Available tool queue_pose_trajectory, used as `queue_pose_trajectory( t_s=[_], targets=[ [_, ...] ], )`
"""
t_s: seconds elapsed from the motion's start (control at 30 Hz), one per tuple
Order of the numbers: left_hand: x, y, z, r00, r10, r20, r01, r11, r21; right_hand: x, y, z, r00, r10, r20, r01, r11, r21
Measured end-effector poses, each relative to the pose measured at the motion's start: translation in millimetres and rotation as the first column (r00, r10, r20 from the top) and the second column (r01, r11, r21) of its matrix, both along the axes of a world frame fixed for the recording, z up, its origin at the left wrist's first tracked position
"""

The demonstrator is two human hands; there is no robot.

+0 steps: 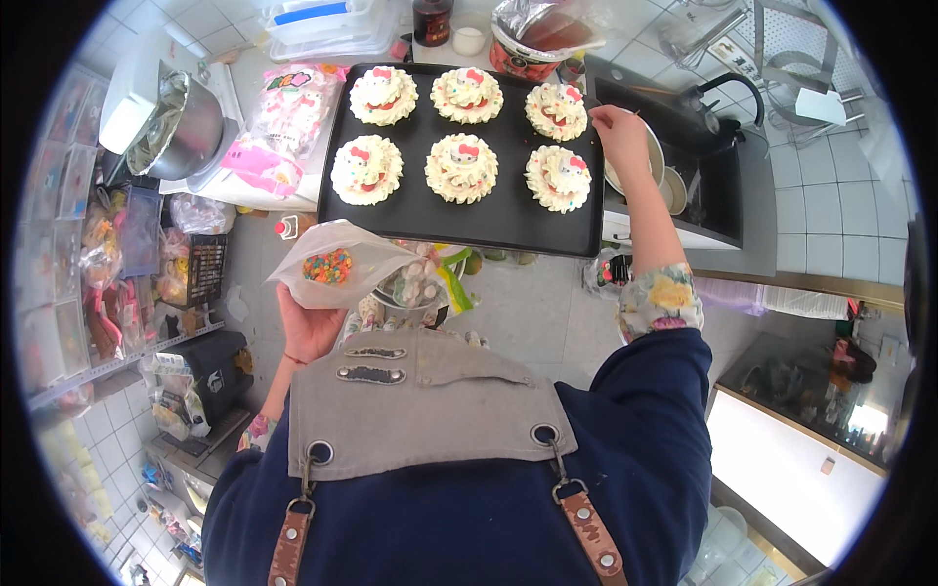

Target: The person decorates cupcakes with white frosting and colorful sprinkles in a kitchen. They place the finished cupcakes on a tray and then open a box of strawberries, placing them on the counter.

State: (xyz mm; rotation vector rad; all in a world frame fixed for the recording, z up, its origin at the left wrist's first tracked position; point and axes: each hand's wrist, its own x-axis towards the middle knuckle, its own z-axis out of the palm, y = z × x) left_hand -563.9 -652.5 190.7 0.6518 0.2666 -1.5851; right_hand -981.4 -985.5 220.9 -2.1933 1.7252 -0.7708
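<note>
My left hand (311, 326) holds up a clear plastic bag (366, 253) with multicoloured sprinkles (327, 266) inside. My right hand (621, 138) is over the right edge of a black baking tray (410, 220), its fingertips drawn together beside the far-right cream-topped cake (557, 111); whether anything is pinched there is too small to tell. Several such cakes stand on the tray in two rows. Each has white piped cream, a cat-face topper with a red bow and a bit of red showing. Coloured specks dot the cream, as on the near-middle cake (462, 168).
A stand mixer bowl (194, 128) and a pink printed bag (282, 124) are left of the tray. Behind it stand a foil-topped red tub (524, 62), a dark bottle (432, 22) and plastic boxes (330, 29). Round pans (673, 190) sit by the black sink (714, 157).
</note>
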Motion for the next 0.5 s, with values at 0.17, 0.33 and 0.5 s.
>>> queue_pose_trajectory(
  t_s=[0.17,0.33,0.5],
  targets=[
    [9.9,-5.4,2.6,0.998,-0.068,0.011,0.068,0.997,-0.033,25.8,56.6,19.4,1.0,-0.011,0.016,0.009,0.993,0.116],
    [28.3,-6.6,-1.9,0.995,-0.099,0.002,0.099,0.995,-0.016,12.6,91.8,-26.0,0.996,-0.086,0.037,0.074,0.967,0.243],
    [49.5,2.3,-11.1,0.99,-0.141,0.0,0.141,0.99,-0.005,5.3,103.9,-71.8,0.98,-0.131,0.148,0.096,0.971,0.219]
  ],
)
